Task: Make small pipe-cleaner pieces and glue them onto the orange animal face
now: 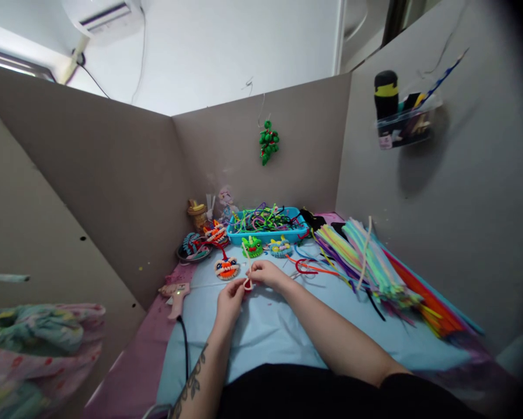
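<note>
My left hand (230, 301) pinches a small red and white piece of pipe cleaner (248, 285) above the blue cloth. From the upper right, my right hand (265, 273) closes its fingertips on the same piece. A pale pipe-cleaner end (246, 252) sticks up beyond my fingers. Just past my left hand lies an orange and white toothy face (226, 268) made of pipe cleaner. Farther back sit a green face (252, 247) and a light blue one (281, 247). My fingers hide part of the held piece.
A pink glue gun (179, 295) with a black cord lies at left. Behind stands a blue tray (265, 237) of tangled pipe cleaners, beside a round dish (194, 254). Bundled pastel pipe cleaners (375, 262) lie at right. Grey panels (261, 110) surround the table.
</note>
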Motion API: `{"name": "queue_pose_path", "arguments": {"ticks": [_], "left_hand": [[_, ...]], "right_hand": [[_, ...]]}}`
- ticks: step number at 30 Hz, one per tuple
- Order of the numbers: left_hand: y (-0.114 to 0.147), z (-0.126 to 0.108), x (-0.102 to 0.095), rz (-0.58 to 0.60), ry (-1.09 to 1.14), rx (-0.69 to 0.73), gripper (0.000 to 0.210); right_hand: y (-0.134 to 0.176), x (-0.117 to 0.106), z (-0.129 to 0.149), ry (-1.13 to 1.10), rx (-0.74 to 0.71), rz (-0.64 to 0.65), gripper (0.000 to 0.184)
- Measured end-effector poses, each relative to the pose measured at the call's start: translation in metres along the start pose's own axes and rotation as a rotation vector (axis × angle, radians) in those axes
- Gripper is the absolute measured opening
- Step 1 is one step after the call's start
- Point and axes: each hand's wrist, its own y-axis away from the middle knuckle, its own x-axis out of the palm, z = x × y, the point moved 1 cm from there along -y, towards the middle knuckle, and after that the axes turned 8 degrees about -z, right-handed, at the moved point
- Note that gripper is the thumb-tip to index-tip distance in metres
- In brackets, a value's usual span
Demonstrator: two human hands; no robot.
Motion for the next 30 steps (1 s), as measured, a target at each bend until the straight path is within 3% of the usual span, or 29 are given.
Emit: {"name": "queue_pose_path", "arguments": {"ticks": [3, 7, 9, 13, 18, 23, 30], "left_hand": [[0.0, -0.003, -0.002, -0.084, -0.056, 0.06, 0.031], [0.004, -0.01, -0.002, -0.222, -0.18, 0.256, 0.022], [0.005, -0.011, 0.0, -0.182, -0.154, 0.245, 0.027], [0.007, -0.011, 0.004, -0.042, -0.04, 0.088, 0.034], [0.008, -0.01, 0.004, -0.019, 0.103, -0.076, 0.037], [0.007, -0.01, 0.003, -0.011, 0.15, -0.103, 0.032], [0.01, -0.015, 0.005, 0.006, 0.086, -0.023, 0.03]], "right_hand": [[-0.001, -0.001, 0.0, 0.018, 0.032, -0.006, 0.01], [-0.002, -0.001, 0.0, 0.058, -0.017, -0.022, 0.013], [-0.001, -0.001, 0.002, 0.074, -0.081, -0.008, 0.015], [0.001, 0.003, 0.003, 0.078, -0.14, 0.03, 0.017], [0.002, 0.007, 0.001, 0.008, -0.17, 0.071, 0.019], [0.003, 0.008, 0.002, -0.119, -0.179, 0.1, 0.019], [0.001, 0.007, -0.002, -0.087, -0.153, 0.12, 0.016]]}}
